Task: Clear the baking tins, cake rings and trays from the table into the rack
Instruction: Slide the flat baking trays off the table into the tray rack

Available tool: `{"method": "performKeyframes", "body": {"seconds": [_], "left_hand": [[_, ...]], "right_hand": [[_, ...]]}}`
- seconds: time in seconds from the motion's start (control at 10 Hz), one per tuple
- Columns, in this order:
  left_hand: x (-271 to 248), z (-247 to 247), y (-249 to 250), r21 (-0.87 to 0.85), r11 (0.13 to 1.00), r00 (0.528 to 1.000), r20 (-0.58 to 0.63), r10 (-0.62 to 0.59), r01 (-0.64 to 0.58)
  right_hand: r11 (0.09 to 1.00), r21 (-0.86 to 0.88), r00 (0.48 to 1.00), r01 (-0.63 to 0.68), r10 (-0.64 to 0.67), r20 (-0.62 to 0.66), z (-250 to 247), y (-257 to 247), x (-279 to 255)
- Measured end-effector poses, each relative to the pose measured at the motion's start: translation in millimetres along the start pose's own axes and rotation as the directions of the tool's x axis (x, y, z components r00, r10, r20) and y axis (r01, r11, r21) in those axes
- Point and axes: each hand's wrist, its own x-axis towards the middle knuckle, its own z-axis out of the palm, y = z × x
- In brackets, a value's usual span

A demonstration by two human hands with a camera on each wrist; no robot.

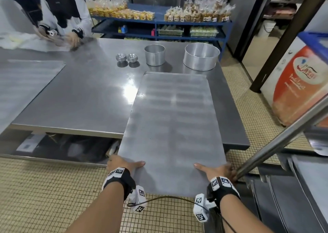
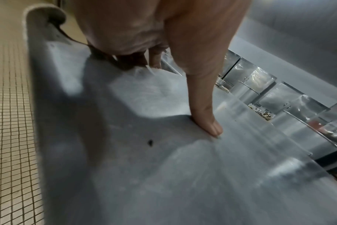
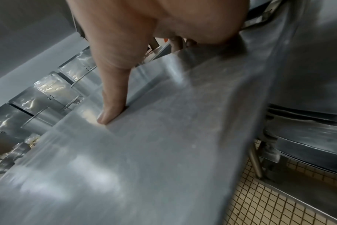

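A large flat baking tray (image 1: 170, 126) is held by its near short edge, its far end over the steel table (image 1: 79, 94) and its near end out past the table's edge above the tiled floor. The left hand (image 1: 122, 164) grips the near left corner, thumb (image 2: 206, 115) flat on top; the right hand (image 1: 215, 169) grips the near right corner likewise, thumb (image 3: 112, 109) pressed on top, just beside a rack post (image 1: 276, 142). Beyond the tray's far end stand two round tins (image 1: 201, 56) and small moulds (image 1: 126, 57)
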Motion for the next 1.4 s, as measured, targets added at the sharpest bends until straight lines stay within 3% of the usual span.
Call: {"method": "performKeyframes", "body": {"seconds": [0.3,0.5,0.6,1.0,1.4], "left_hand": [[13.2,-41.8,-28.2,-0.054,0.999,0.999,-0.045,0.0,-0.002],[39.2,-82.5,-71.4,-0.115,0.992,0.995,-0.075,-0.061,0.052],[65.7,-101.1,-99.2,-0.176,0.981,0.99,-0.1,-0.104,0.086],[100.3,-213.1,-183.7,-0.287,0.945,0.955,-0.2,-0.218,0.156],[143.0,-298.6,-266.3,-0.287,0.918,0.904,-0.248,-0.347,0.274]], "right_hand": [[0.97,0.242,0.998,-0.004,-0.014,0.069,44.8,-2.8,-12.2],[0.997,-0.046,0.997,0.057,-0.054,0.059,67.4,-37.3,-72.1],[0.99,-0.107,0.993,0.091,-0.081,0.091,83.2,-55.8,-99.1],[0.952,-0.188,0.954,0.241,-0.198,0.224,180.1,-120.2,-187.9],[0.908,-0.246,0.91,0.34,-0.252,0.329,270.6,-174.5,-280.3]]}}
